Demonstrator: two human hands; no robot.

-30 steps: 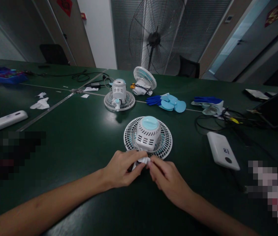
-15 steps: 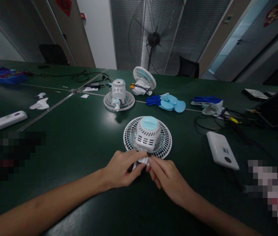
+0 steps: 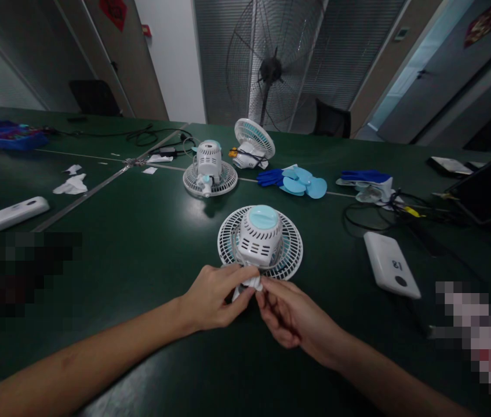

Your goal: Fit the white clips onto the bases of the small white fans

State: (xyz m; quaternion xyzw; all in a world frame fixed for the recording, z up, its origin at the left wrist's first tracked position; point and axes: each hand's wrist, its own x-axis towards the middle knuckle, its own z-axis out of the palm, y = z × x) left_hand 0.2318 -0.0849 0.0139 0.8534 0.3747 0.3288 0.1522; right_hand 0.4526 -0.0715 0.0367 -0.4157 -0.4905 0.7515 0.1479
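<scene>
A small white fan [image 3: 259, 249] lies grille-down on the dark green table, its rounded motor housing with a light-blue cap facing up. At its near side my left hand [image 3: 219, 296] is closed around the fan's white neck piece [image 3: 251, 283], thumb below and fingers above. My right hand [image 3: 291, 315] meets the right end of that piece with thumb and forefinger pinched together, the other fingers curled under. Whatever lies between the right fingertips is hidden or too small to make out.
Behind are a second fan [image 3: 209, 168], face-down, and a third fan [image 3: 254, 143], tilted. A light-blue fan blade [image 3: 304, 182] rests beside blue gloves [image 3: 270, 177]. A white device [image 3: 392, 264] and cables lie right; paper scraps [image 3: 71, 184] and a blue tray [image 3: 14, 136] lie left.
My right hand has turned slightly and its lower fingers have shifted down, showing more of the palm side. My left hand and the fan have stayed almost in place.
</scene>
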